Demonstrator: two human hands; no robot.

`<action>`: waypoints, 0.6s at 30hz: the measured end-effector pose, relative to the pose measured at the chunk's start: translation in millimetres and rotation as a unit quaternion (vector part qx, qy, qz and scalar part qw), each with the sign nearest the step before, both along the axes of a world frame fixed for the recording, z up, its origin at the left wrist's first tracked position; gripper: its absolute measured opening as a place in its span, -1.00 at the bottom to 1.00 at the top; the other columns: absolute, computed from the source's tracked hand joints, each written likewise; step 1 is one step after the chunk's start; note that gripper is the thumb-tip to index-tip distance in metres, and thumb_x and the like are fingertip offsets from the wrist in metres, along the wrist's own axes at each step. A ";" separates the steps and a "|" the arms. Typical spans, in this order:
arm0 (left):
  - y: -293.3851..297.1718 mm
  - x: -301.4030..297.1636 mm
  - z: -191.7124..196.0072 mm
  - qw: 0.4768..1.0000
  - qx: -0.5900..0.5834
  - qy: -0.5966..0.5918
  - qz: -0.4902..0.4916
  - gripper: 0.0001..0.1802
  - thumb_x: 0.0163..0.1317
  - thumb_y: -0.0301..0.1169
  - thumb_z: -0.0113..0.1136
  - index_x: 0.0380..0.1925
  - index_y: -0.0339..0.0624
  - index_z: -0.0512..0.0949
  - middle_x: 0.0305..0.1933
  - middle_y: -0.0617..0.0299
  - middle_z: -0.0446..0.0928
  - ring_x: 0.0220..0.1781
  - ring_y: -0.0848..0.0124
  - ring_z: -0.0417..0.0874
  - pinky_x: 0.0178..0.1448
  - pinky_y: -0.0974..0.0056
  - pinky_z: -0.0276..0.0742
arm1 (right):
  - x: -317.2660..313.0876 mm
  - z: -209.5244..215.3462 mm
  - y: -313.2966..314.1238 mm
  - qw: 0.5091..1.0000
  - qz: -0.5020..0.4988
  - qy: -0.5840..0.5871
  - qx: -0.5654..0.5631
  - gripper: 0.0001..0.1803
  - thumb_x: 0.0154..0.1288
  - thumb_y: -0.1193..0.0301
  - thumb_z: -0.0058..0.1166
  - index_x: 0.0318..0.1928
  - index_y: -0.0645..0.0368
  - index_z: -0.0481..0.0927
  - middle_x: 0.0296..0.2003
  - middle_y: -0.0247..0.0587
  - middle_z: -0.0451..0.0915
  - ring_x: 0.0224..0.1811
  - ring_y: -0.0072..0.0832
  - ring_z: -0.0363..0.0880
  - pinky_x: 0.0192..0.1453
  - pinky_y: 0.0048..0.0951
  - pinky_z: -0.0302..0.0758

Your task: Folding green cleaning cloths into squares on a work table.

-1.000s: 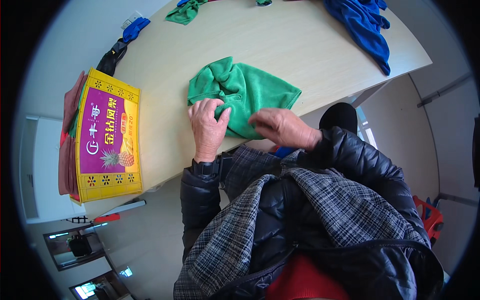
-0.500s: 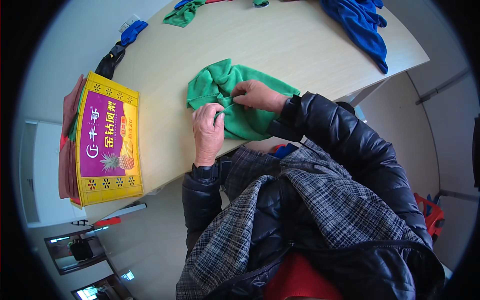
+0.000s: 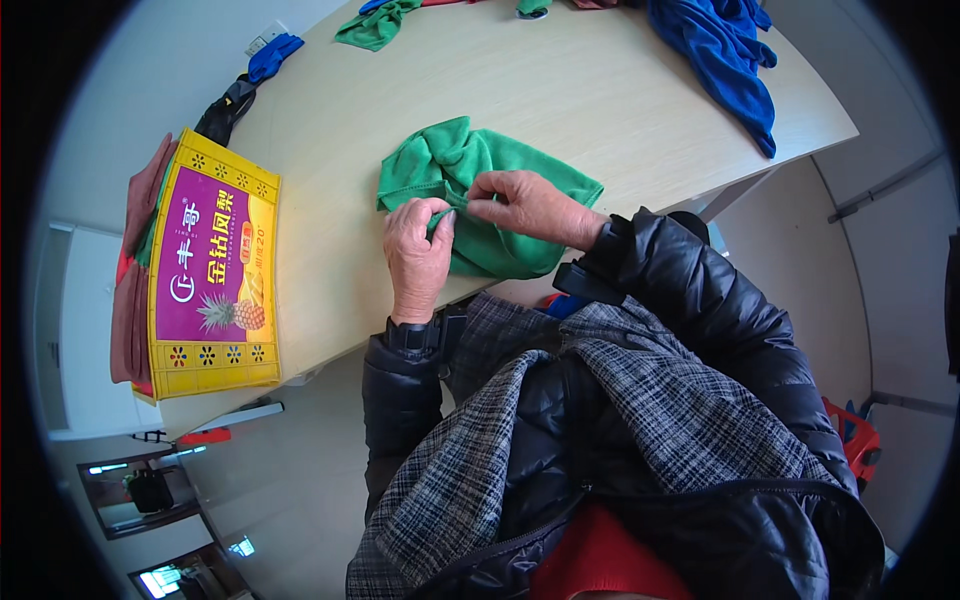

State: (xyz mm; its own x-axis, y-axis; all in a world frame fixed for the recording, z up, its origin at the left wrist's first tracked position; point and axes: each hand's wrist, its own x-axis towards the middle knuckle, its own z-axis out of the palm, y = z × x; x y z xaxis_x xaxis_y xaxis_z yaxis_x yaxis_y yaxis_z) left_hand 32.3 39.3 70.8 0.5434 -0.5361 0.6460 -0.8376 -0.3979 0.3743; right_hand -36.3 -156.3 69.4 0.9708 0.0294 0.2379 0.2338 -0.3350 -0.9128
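A green cloth [image 3: 510, 165] with a stitched edge lies bunched on the table at its near edge. My left hand [image 3: 416, 255] is closed on the cloth's near left part, a fold pinched between thumb and fingers. Close beside it, my right hand [image 3: 532, 205] comes over the cloth from the right with thumb and fingertips pinched together at its stitched edge. Whether the right fingertips hold the fabric itself is hard to make out.
A yellow and purple cardboard box [image 3: 215, 265] with folded brownish-red cloths [image 3: 135, 290] stands at the table's left. A blue cloth [image 3: 715, 65] lies far right, another green cloth [image 3: 378, 25] at the far side. Black and blue items [image 3: 228, 108] lie behind the box.
My right hand has shifted slightly, its wrist a little lower and to the right. The left hand keeps its pinch on the green cloth. The whole view has moved a little.
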 end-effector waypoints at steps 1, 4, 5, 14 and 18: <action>-0.1 0.6 -1.7 1.000 -0.002 0.000 -0.002 -0.80 0.12 -0.52 0.39 -0.31 -0.14 0.54 -0.34 0.15 0.56 -0.21 0.10 0.59 -0.05 0.06 0.43 | -1.9 1.1 2.4 0.998 -0.010 -0.042 -0.051 -0.77 0.32 0.34 0.21 -0.11 0.22 0.64 -0.31 -0.05 0.68 -0.28 -0.20 0.69 -0.15 -0.25 0.61; 0.6 1.5 -3.9 1.000 -0.008 -0.001 -0.004 -0.79 0.11 -0.52 0.40 -0.30 -0.14 0.54 -0.34 0.15 0.56 -0.21 0.10 0.59 -0.04 0.06 0.42 | -4.7 -1.0 13.5 0.986 -0.061 -0.093 -0.127 -0.79 0.31 0.40 0.22 -0.10 0.20 0.62 -0.30 -0.03 0.65 -0.26 -0.14 0.66 -0.18 -0.24 0.58; 0.9 1.3 -3.8 1.000 -0.001 -0.006 -0.007 -0.79 0.10 -0.52 0.40 -0.31 -0.14 0.54 -0.34 0.15 0.56 -0.20 0.10 0.58 -0.04 0.06 0.42 | -4.9 1.4 15.5 0.976 -0.087 -0.116 -0.163 -0.80 0.30 0.42 0.23 -0.10 0.19 0.62 -0.30 -0.02 0.64 -0.25 -0.12 0.65 -0.19 -0.24 0.57; 35.3 37.5 -4.1 0.998 0.039 -0.029 0.047 -0.77 0.02 -0.52 0.42 -0.33 -0.15 0.56 -0.32 0.14 0.58 -0.17 0.08 0.58 0.00 0.04 0.39 | -17.3 71.5 -35.1 0.954 -0.104 -0.205 -0.190 -0.83 0.27 0.51 0.21 -0.13 0.21 0.59 -0.29 -0.02 0.62 -0.23 -0.04 0.64 -0.18 -0.21 0.57; 36.1 46.5 -3.9 0.997 0.048 -0.018 0.051 -0.79 0.03 -0.52 0.39 -0.32 -0.15 0.57 -0.30 0.15 0.59 -0.16 0.08 0.59 0.01 0.04 0.40 | -26.6 104.2 -51.3 0.934 -0.096 -0.239 -0.246 -0.84 0.27 0.55 0.20 -0.14 0.24 0.58 -0.30 -0.01 0.60 -0.25 -0.06 0.64 -0.20 -0.24 0.56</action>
